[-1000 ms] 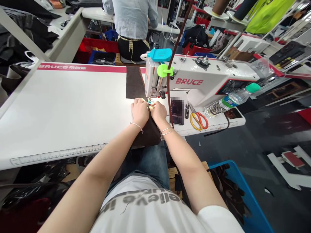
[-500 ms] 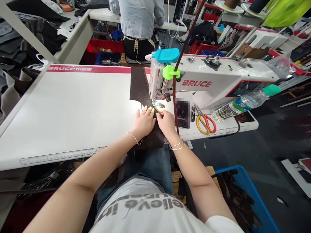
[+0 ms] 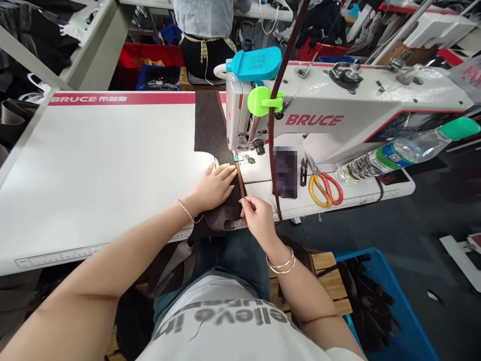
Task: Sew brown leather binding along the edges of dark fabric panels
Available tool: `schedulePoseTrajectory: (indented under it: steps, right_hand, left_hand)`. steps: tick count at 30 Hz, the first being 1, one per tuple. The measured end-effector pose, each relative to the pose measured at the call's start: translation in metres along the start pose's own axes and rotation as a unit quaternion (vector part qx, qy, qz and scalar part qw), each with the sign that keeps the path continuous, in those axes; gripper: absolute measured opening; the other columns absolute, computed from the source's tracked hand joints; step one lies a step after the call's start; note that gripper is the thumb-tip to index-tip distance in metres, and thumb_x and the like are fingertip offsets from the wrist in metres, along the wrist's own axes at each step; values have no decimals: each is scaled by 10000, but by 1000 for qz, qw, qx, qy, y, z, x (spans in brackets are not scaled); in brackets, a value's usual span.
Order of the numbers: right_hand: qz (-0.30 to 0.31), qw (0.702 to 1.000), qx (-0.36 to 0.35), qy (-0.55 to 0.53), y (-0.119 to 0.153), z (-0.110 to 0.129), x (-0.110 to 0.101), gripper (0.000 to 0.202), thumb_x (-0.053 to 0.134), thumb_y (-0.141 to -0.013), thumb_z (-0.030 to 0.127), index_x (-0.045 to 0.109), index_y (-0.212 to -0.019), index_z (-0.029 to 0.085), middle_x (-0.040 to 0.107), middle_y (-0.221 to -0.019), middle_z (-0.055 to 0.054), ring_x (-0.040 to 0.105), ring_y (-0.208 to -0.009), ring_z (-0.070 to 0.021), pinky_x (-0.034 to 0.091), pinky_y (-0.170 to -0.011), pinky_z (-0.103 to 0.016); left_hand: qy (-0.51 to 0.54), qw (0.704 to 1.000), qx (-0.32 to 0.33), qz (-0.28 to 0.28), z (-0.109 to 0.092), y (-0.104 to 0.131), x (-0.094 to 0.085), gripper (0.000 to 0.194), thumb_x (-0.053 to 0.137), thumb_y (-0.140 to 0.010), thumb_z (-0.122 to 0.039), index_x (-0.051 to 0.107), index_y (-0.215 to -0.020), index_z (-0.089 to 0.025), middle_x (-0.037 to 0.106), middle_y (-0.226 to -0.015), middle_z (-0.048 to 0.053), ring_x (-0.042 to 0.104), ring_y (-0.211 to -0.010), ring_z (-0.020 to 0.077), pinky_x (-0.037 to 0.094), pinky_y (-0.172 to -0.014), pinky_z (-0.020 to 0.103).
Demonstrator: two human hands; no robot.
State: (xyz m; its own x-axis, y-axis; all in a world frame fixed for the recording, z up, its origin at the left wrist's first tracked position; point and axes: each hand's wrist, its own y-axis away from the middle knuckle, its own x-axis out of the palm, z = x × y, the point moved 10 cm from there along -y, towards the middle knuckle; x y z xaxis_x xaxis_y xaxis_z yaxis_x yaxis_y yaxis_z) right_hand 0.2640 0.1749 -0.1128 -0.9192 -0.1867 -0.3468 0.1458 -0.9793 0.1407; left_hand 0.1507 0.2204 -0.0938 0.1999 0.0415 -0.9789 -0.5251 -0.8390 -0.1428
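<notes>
Dark brown fabric [image 3: 209,120] lies under the head of a white sewing machine [image 3: 315,118] and hangs over the table's front edge. My left hand [image 3: 214,188] rests flat on it, fingers stretched toward the presser foot [image 3: 236,157]. Along the fabric's right edge runs a narrow brown strip [image 3: 239,178] from the foot toward me. My right hand [image 3: 257,218] pinches this strip and the fabric edge near the table's front. Another brown strip [image 3: 271,135] hangs down in front of the machine, to the right of the needle area.
Right of the needle area lie a phone [image 3: 284,173], thread snips [image 3: 303,172] and scissors [image 3: 325,189] with yellow and red handles. A water bottle [image 3: 398,155] leans by the machine. A blue bin [image 3: 394,296] with dark pieces stands low right. A person [image 3: 205,30] sits ahead.
My right hand has moved down along the strip toward the table's front edge, uncovering more of it. My left hand has shifted slightly left and the view has come closer to the table.
</notes>
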Motion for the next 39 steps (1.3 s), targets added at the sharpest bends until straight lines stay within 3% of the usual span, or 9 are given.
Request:
schedulePoseTrajectory:
  steps: [12,19,26,31,39]
  right_hand:
    - [17,985,116,-123,21,-37,-3,279,549,-882,458,658,-845,204,593,-549,11,573,-399,-147,416,-358,-239]
    - [18,984,117,-131,25,-37,-5,314,538,-885,483,636,-822,191,602,-542,10,578,-409,-133,438,-381,-220]
    - [23,978,137,-153,26,-39,-1,317,555,-844,492,618,-774,189,580,-505,25,556,-387,-117,407,-364,-202]
    - [32,977,136,-163,23,-35,-1,295,544,-843,466,616,-788,185,576,-500,30,553,-391,-110,398,-371,-194]
    - [50,970,132,-199,21,-39,4,288,543,-857,460,615,-820,184,562,-490,47,555,-386,-105,383,-366,-184]
  left_hand:
    - [10,1000,8,4,2,-1,0,495,309,-976,-307,458,-1416,-137,496,-1446,141,399,-1369,324,214,-1163,586]
    - [4,1000,25,-6,0,-5,-3,483,338,-961,-282,468,-1400,-127,498,-1417,163,395,-1364,332,281,-1146,555]
    - [23,998,45,-25,0,-13,-7,415,377,-936,-244,533,-1311,-154,555,-1272,154,454,-1287,339,431,-1045,521]
    - [4,997,71,-25,-1,-16,-6,354,350,-953,-255,600,-1155,-107,566,-1189,156,462,-1252,351,437,-1039,498]
    - [17,997,68,-15,2,-22,-5,305,357,-958,-257,623,-1060,-148,572,-1100,140,539,-1101,298,479,-939,450]
